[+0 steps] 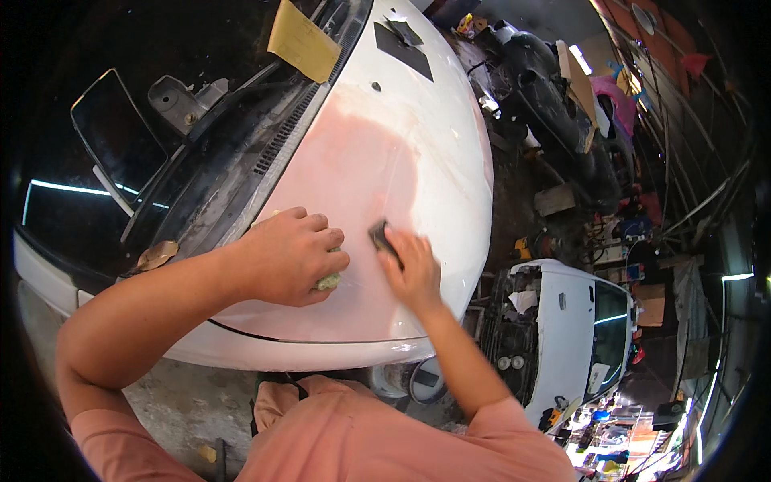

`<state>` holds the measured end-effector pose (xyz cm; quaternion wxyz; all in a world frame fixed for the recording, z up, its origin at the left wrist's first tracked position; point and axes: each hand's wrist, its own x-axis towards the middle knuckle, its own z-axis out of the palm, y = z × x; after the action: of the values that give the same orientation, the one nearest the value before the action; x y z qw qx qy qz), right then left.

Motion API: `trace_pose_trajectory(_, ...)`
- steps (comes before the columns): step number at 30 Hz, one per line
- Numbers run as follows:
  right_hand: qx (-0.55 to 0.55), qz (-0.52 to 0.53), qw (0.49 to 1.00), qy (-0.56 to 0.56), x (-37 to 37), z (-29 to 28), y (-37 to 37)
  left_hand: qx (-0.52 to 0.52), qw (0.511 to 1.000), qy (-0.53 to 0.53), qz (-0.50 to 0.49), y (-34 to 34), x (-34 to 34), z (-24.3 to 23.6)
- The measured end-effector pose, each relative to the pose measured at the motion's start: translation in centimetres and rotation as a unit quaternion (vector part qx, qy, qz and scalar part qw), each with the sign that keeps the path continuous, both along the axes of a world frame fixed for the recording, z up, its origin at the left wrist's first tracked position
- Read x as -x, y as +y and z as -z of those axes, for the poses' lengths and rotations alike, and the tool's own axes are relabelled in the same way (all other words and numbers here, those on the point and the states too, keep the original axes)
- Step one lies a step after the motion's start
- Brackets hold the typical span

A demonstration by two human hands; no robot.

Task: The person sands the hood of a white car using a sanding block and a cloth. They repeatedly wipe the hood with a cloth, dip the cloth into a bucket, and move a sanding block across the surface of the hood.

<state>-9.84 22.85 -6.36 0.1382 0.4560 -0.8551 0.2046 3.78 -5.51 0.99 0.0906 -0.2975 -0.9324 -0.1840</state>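
Observation:
A white car bonnet fills the middle, with a large pinkish patch across its nearer part. On that patch my left hand is closed round a pale green sponge or cloth, mostly hidden by the fingers. To its right my right hand grips a small dark block against the pink surface, slightly blurred. A yellow sheet lies by the windscreen edge, and dark flat sheets rest near the bonnet's far end.
The dark windscreen and wiper area are at left. To the right are a dark bumper piece with cardboard, another white vehicle with its front exposed, and cluttered shelves. A grey concrete floor shows below the car.

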Motion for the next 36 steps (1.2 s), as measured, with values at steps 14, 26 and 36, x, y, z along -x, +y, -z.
trace_pose_trajectory(14,0.005,0.002,1.000,-0.030,0.2,-1.0,-2.2,-0.009,1.000,0.013,-0.004,-0.1,-0.3,0.6)
trace_pose_trajectory(26,-0.003,0.014,0.998,-0.068,-3.5,-2.1,-5.0,-0.017,1.000,0.021,-0.010,-0.4,-0.5,1.1)
trace_pose_trajectory(36,0.020,0.177,0.984,-0.020,14.2,-1.4,-8.5,0.008,1.000,0.012,0.017,0.5,0.7,-0.1)
